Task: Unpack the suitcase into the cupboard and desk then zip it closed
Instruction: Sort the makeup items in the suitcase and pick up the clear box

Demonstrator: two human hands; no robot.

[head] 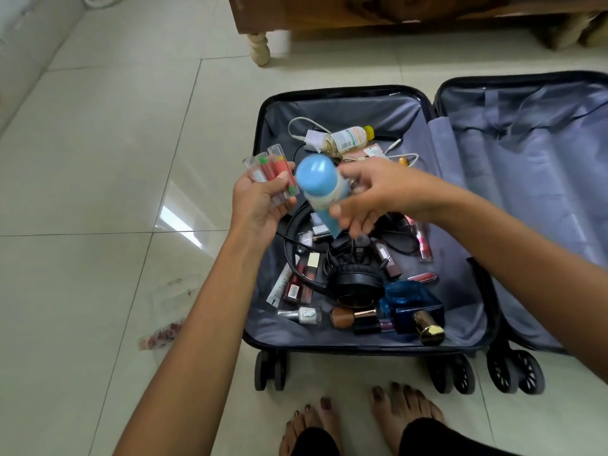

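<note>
My right hand [368,195] grips a blue-capped bottle [320,189]; my left hand [260,205] holds clear lip tubes [273,172] over the open, grey-lined suitcase [329,343].

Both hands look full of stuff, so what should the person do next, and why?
Probably carry this load to the desk. The left hand already grips clear tubes and the right hand holds the blue-capped bottle, so neither can pick more from the suitcase.

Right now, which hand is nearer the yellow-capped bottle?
Right. The right hand hovers just this side of the yellow-capped bottle; the left hand is farther, off to its left.
</note>
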